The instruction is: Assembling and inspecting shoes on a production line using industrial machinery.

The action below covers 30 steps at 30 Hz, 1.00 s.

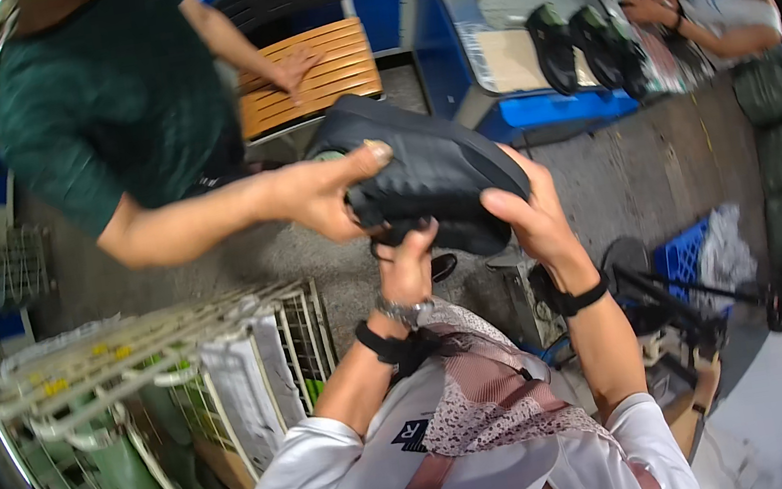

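A bulky black shoe is held up in front of me, turned so that its side and sole edge show. A second black piece under it may be its partner; I cannot tell. My right hand grips its right end, thumb on the near side. My left hand is closed at its lower edge, fingers partly hidden. From the left, a co-worker's hand also grips the shoe, thumb on top, so three hands are on it.
A wire cage trolley holding green items stands at my left. Beyond are a wooden-slatted chair and a blue bench with black shoes. Another person works at far right. A blue crate sits right.
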Tool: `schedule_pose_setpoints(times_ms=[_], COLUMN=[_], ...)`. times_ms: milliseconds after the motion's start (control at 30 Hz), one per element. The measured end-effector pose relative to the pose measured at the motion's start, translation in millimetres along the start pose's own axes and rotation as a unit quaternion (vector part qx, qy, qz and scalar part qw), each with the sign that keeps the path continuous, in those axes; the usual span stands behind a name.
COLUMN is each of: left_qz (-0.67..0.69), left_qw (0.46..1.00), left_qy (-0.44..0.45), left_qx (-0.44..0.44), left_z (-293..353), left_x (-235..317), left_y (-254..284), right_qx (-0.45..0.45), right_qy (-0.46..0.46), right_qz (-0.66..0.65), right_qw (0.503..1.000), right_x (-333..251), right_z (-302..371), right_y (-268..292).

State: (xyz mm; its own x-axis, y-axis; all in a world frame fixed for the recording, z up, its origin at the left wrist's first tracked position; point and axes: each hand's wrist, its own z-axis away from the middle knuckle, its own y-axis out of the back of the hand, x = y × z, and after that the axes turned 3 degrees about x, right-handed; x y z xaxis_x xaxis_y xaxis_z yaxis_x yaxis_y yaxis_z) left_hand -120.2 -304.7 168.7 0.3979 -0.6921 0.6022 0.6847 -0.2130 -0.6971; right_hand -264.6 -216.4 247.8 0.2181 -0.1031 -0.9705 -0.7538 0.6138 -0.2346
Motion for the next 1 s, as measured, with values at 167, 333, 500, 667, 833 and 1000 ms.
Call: schedule_pose_setpoints(times_ms=[167, 333, 500, 667, 833, 1000], left_qz=[-0.554, -0.572, -0.450, -0.426, -0.367, -0.351], left_qw=[0.742, 0.647, 0.727, 0.639, 0.468, 0.290], left_qy=[-0.265, -0.162, -0.088, 0.064, 0.087, 0.109], left_qx=[-0.270, -0.476, -0.512, -0.637, -0.799, -0.884], left_z=[4.9, 8.0, 55.0, 141.1, 273.3, 382.5], left_x=[-25.8, -49.0, -92.8, -146.1, -205.2, -310.2], left_y=[-6.0, -41.6, -109.1, -122.1, -96.0, 13.1], right_qx=[0.115, 0.268, 0.386, 0.471, 0.531, 0.703], right_qy=[-0.047, 0.004, 0.015, 0.189, 0.258, 0.226], right_qz=[-0.154, -0.064, -0.213, -0.301, -0.355, -0.390], right_qw=[0.980, 0.961, 0.897, 0.807, 0.725, 0.551], right_x=[-0.7, -10.6, 8.1, 19.2, 53.1, 93.6], right_z=[96.2, 156.9, 255.8, 379.6, 538.3, 657.7], right_y=[76.5, 82.9, 91.1, 64.0, 3.3, -44.1])
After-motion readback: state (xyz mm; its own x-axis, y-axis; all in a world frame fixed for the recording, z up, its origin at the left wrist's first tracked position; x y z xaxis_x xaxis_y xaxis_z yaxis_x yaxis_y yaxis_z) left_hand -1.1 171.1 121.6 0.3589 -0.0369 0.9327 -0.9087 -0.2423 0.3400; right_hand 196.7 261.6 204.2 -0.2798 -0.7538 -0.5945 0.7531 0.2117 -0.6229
